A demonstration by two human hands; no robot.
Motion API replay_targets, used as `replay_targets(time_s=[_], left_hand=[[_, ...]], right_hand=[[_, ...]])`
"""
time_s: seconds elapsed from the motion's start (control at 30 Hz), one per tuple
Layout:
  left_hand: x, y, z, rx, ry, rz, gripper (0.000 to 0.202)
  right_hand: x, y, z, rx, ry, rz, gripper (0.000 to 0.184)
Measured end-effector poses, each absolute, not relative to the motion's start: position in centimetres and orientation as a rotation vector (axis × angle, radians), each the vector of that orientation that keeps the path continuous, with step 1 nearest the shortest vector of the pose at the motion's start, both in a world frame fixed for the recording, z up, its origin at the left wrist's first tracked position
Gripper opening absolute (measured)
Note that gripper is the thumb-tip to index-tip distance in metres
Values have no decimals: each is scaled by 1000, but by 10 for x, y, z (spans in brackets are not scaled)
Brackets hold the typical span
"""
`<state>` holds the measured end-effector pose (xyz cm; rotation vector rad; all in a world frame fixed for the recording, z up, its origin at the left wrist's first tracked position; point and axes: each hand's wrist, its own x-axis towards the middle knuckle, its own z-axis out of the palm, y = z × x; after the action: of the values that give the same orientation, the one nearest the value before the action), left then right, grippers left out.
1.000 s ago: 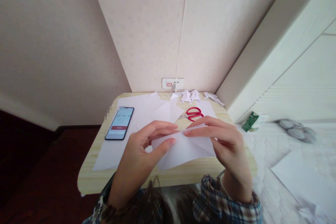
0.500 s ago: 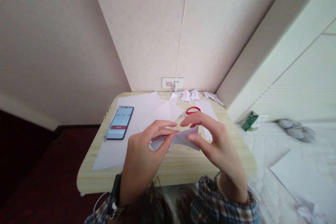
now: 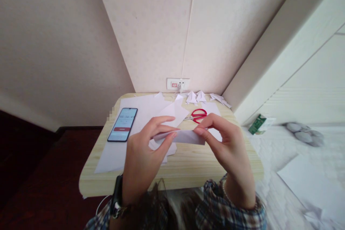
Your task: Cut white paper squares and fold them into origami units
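A folded piece of white paper (image 3: 187, 137) is held up above the small wooden table, its long upper edge toward the wall. My left hand (image 3: 151, 147) pinches its left part between thumb and fingers. At the right end, my right hand (image 3: 222, 140) grips it between thumb and index finger. Just beyond the right hand lie red-handled scissors (image 3: 198, 115), partly covering loose white paper. Beneath and left of the folded piece, white sheets (image 3: 145, 111) are spread over the table, some hidden by my left hand.
A phone (image 3: 122, 124) showing a timer lies at the table's left. Folded paper shapes (image 3: 196, 97) stand along the back edge, below a wall socket (image 3: 178, 84). To the right, a green carton (image 3: 257, 124), a grey object (image 3: 304, 133) and white paper (image 3: 309, 179) rest on a pale quilted surface.
The paper, angled and partly spread before, now looks flattened into a narrow strip. My right fingers have closed down onto its upper edge, and the scissors show more fully.
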<state>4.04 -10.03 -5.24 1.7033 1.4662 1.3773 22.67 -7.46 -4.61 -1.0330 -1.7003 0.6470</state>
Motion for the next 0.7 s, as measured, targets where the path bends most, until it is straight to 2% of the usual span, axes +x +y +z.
replay_targets(time_s=[0.17,0.47,0.7], left_hand=[[30,-96,-58,1447,1385,1513,35],[24,-99,-57,1422,1277,1527,15],[27,-103,-50,1376,1260,1559,18]], right_hand=[[232,-76,-52,-1030,-1496,692,21],[238,-72,-58,-877,-1312,773,19],[240,-71,-60,-858,-1305,782,18]])
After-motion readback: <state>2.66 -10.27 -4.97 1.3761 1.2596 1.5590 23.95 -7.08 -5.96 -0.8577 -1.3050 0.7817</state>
